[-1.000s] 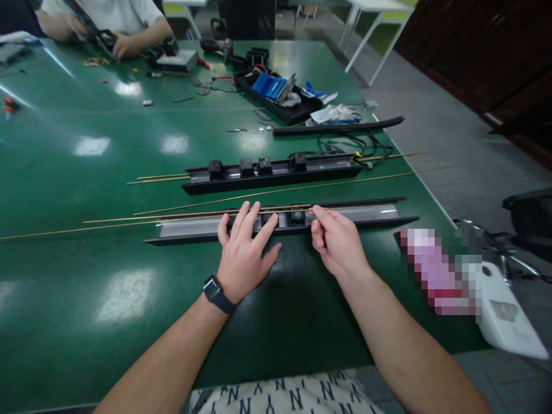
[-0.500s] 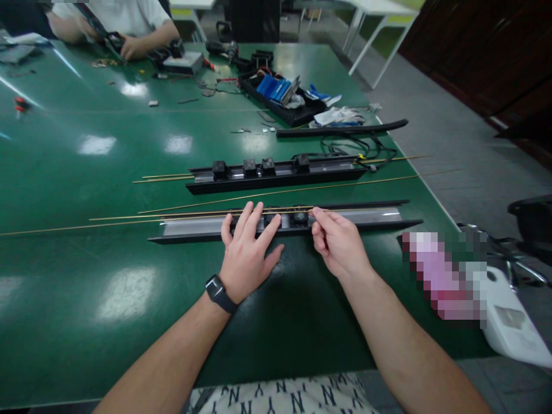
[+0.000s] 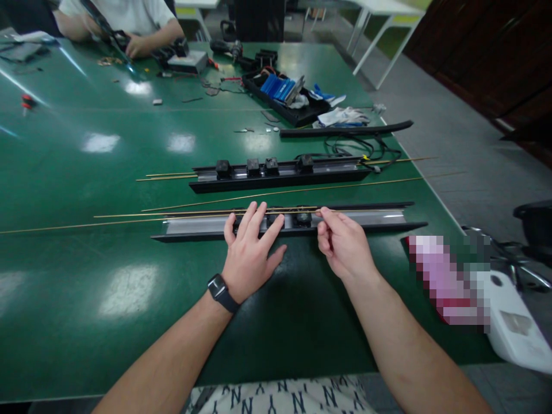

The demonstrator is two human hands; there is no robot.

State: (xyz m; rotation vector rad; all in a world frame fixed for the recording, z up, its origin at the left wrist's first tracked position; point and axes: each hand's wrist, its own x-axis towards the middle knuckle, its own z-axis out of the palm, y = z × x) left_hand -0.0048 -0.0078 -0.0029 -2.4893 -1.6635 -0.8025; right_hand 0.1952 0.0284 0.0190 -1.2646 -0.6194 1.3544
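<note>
My left hand (image 3: 252,247) lies with spread fingers over the middle of a black channel-shaped rail (image 3: 198,225), its fingertips on the black blocks there. In a pinch, my right hand (image 3: 345,238) grips a thin brass-coloured rod (image 3: 125,223) that runs leftward under or past my left fingers and beyond the rail's left end. A second thin rod (image 3: 114,216) lies almost parallel, just behind it. To the left of my right hand sits a black block (image 3: 303,217) inside the rail. My left fingers hide the other blocks in part.
Behind lies a second rail (image 3: 276,179) with several black blocks and thin rods. Another rod (image 3: 241,198) lies between the rails. Farther back are cables (image 3: 366,146), a black strip (image 3: 345,131), gloves (image 3: 342,117) and a black tray (image 3: 302,115). A co-worker's hand (image 3: 140,46) shows across the table.
The whole view has shifted slightly, moving things a little to the right. My right hand has slid slightly right along the rail, still pinching the rod. My left hand stays in place.
</note>
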